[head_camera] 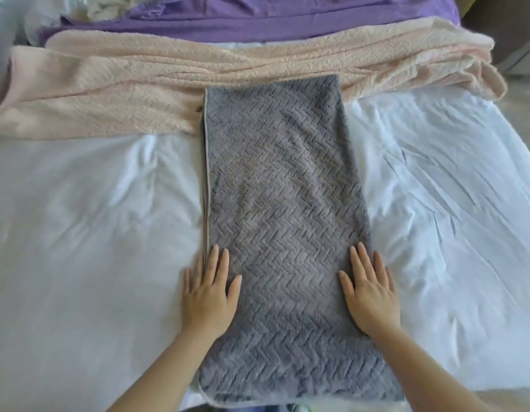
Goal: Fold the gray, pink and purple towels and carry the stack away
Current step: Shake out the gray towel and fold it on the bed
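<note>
A gray towel (281, 179) with a herringbone weave lies folded into a long strip down the middle of the white bed. My left hand (209, 292) rests flat on its left edge, fingers straight. My right hand (369, 289) presses flat on its right edge, fingers spread. Behind the gray towel's far end a pink towel (133, 84) lies crumpled across the bed's width. Farther back sits a purple towel (258, 19), loosely spread.
The white bed sheet (79, 233) is wrinkled on both sides of the gray towel. White fabric (88, 7) is bunched at the far left corner. The bed's right edge (522, 150) drops to a pale floor.
</note>
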The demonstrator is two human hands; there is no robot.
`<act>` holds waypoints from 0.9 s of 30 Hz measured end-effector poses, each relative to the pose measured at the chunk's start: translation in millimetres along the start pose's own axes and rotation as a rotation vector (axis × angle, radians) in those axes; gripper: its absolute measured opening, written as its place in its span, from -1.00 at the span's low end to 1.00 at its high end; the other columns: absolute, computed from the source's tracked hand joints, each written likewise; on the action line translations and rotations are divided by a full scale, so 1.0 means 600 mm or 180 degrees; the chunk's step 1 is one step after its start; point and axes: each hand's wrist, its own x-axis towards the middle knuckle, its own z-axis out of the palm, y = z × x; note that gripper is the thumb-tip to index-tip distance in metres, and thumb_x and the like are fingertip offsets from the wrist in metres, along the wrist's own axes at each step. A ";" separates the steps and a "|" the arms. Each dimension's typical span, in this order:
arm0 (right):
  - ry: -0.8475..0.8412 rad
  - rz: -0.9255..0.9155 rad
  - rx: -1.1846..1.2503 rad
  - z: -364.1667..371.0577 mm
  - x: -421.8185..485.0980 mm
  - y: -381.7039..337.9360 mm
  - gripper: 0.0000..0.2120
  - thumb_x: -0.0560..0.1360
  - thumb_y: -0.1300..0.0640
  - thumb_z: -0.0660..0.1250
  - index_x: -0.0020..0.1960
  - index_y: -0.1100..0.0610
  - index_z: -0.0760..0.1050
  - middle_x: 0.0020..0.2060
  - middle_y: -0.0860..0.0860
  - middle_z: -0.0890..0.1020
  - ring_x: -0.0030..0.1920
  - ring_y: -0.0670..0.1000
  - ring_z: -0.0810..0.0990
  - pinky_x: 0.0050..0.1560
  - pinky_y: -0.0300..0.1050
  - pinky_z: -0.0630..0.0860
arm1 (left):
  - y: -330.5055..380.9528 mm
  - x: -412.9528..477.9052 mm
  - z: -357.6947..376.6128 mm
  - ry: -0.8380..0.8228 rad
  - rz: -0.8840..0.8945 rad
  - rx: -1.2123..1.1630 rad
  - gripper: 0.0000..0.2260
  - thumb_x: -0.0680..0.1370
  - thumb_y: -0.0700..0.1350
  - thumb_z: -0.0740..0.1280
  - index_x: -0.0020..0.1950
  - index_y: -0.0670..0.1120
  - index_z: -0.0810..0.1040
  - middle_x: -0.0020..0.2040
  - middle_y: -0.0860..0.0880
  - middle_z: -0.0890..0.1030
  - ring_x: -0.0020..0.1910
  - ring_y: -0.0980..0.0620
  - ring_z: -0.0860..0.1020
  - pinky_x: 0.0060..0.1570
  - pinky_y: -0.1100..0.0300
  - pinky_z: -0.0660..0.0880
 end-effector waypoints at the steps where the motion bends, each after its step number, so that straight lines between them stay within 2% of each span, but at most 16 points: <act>1: 0.0015 0.0002 0.0026 0.006 -0.014 0.003 -0.41 0.57 -0.25 -0.18 0.54 -0.11 -0.20 0.52 -0.19 -0.15 0.53 -0.03 -0.25 0.51 -0.05 -0.19 | 0.004 -0.017 0.008 0.0033 -0.0027 -0.0064 -0.42 0.59 0.25 -0.18 0.56 0.06 -0.17 0.55 0.08 -0.22 0.56 -0.03 -0.15 0.51 -0.05 -0.12; 6: 0.0074 -0.0110 0.0092 0.043 -0.096 0.034 -0.43 0.58 -0.24 -0.16 0.54 -0.14 -0.19 0.52 -0.22 -0.13 0.53 -0.01 -0.19 0.50 -0.07 -0.17 | 0.014 -0.107 0.046 0.0307 -0.0074 -0.0347 -0.41 0.60 0.19 -0.08 0.58 -0.03 -0.05 0.58 0.01 -0.10 0.55 -0.10 -0.04 0.51 0.00 -0.04; 9: 0.0238 -0.0112 0.0328 0.061 -0.151 0.060 -0.46 0.59 -0.20 -0.04 0.54 -0.14 -0.04 0.54 -0.18 0.00 0.50 0.11 0.07 0.47 0.00 0.03 | 0.016 -0.167 0.061 0.0487 -0.0107 -0.0570 -0.46 0.62 0.11 0.06 0.56 -0.07 0.09 0.58 -0.02 0.03 0.43 -0.20 0.24 0.41 -0.03 0.21; 11: 0.0364 -0.0222 0.0709 0.069 -0.184 0.075 -0.50 0.61 -0.07 0.08 0.52 -0.06 0.12 0.53 -0.07 0.11 0.41 0.17 0.22 0.42 0.05 0.20 | 0.016 -0.203 0.071 0.0601 -0.0126 -0.0901 -0.49 0.62 0.02 0.16 0.54 -0.07 0.17 0.57 -0.03 0.10 0.35 -0.20 0.35 0.31 -0.03 0.31; 12: 0.0373 -0.0252 0.0996 0.071 -0.196 0.080 -0.54 0.61 0.03 0.14 0.50 -0.03 0.19 0.51 -0.03 0.13 0.39 0.17 0.26 0.40 0.06 0.26 | 0.016 -0.218 0.075 0.0620 -0.0150 -0.1170 -0.50 0.62 -0.03 0.19 0.54 -0.07 0.17 0.57 -0.02 0.11 0.39 -0.16 0.33 0.30 0.00 0.32; 14: 0.0297 -0.0348 0.1367 0.069 -0.215 0.089 -0.56 0.59 0.25 0.17 0.44 0.02 0.29 0.48 0.01 0.11 0.35 0.14 0.35 0.31 -0.05 0.37 | 0.014 -0.241 0.078 0.0631 -0.0117 -0.1762 -0.50 0.60 -0.12 0.25 0.52 -0.08 0.21 0.55 -0.05 0.15 0.47 -0.05 0.23 0.34 0.16 0.25; 16: 0.0137 -0.0483 0.1352 0.057 -0.224 0.100 -0.57 0.56 0.36 0.16 0.37 0.05 0.39 0.45 0.06 0.10 0.21 0.12 0.46 0.14 -0.16 0.44 | 0.011 -0.255 0.071 0.0742 0.0046 -0.2083 -0.60 0.55 -0.24 0.31 0.40 -0.15 0.40 0.47 -0.13 0.26 0.46 -0.06 0.25 0.35 0.28 0.16; 17: 0.0095 -0.0528 0.1380 0.048 -0.224 0.106 -0.61 0.56 0.38 0.16 0.31 0.10 0.46 0.43 0.10 0.14 0.16 0.12 0.48 0.11 -0.17 0.45 | 0.008 -0.258 0.063 0.0789 0.0090 -0.2151 -0.68 0.53 -0.28 0.34 0.28 -0.17 0.51 0.42 -0.15 0.32 0.43 -0.08 0.29 0.35 0.28 0.16; 19: 0.0079 -0.0591 0.1525 0.027 -0.221 0.120 -0.73 0.55 0.37 0.20 0.15 0.17 0.58 0.35 0.14 0.28 0.13 0.10 0.47 0.09 -0.28 0.38 | 0.002 -0.264 0.041 0.0782 0.0116 -0.2209 -0.84 0.50 -0.28 0.38 0.07 -0.17 0.63 0.35 -0.15 0.39 0.35 -0.05 0.38 0.32 0.24 0.24; 20: 0.0085 -0.0626 0.1604 0.015 -0.218 0.127 -0.77 0.55 0.35 0.23 0.09 0.18 0.62 0.29 0.13 0.35 0.15 0.09 0.46 0.10 -0.34 0.32 | -0.001 -0.267 0.030 0.0761 0.0134 -0.2218 -0.88 0.50 -0.27 0.39 0.00 -0.15 0.66 0.33 -0.12 0.42 0.31 -0.02 0.40 0.27 0.29 0.26; 21: 0.0083 -0.0646 0.1673 0.003 -0.216 0.134 -0.80 0.54 0.31 0.26 0.05 0.17 0.64 0.24 0.10 0.41 0.18 0.09 0.46 0.14 -0.34 0.29 | -0.003 -0.269 0.018 0.0749 0.0147 -0.2241 -0.91 0.49 -0.24 0.41 -0.04 -0.13 0.67 0.30 -0.09 0.45 0.27 0.02 0.43 0.22 0.38 0.26; 23: 0.0020 -0.0611 0.1952 -0.021 -0.211 0.145 -0.85 0.52 0.24 0.33 -0.02 0.11 0.67 0.14 -0.01 0.48 0.20 0.06 0.47 0.26 -0.17 0.34 | -0.007 -0.275 -0.004 0.0698 0.0147 -0.2372 -0.94 0.46 -0.19 0.45 -0.08 -0.09 0.69 0.25 -0.03 0.49 0.21 0.10 0.46 0.10 0.54 0.24; 25: -0.0161 -0.0486 0.2535 -0.046 -0.209 0.153 -0.89 0.47 0.19 0.40 -0.12 0.01 0.68 0.11 -0.07 0.53 0.18 0.04 0.51 0.27 -0.01 0.42 | -0.007 -0.280 -0.026 0.0551 0.0130 -0.2521 -0.91 0.41 -0.12 0.50 -0.11 -0.02 0.69 0.24 0.03 0.51 0.17 0.20 0.46 0.11 0.47 0.26; 27: -0.0305 -0.0356 0.3254 -0.070 -0.206 0.160 -0.91 0.39 0.14 0.48 -0.19 -0.05 0.70 0.14 -0.07 0.56 0.18 0.04 0.53 0.24 0.01 0.47 | -0.005 -0.285 -0.046 0.0447 0.0155 -0.2594 -0.83 0.34 -0.05 0.55 -0.10 0.05 0.68 0.25 0.08 0.51 0.21 0.21 0.45 0.17 0.32 0.28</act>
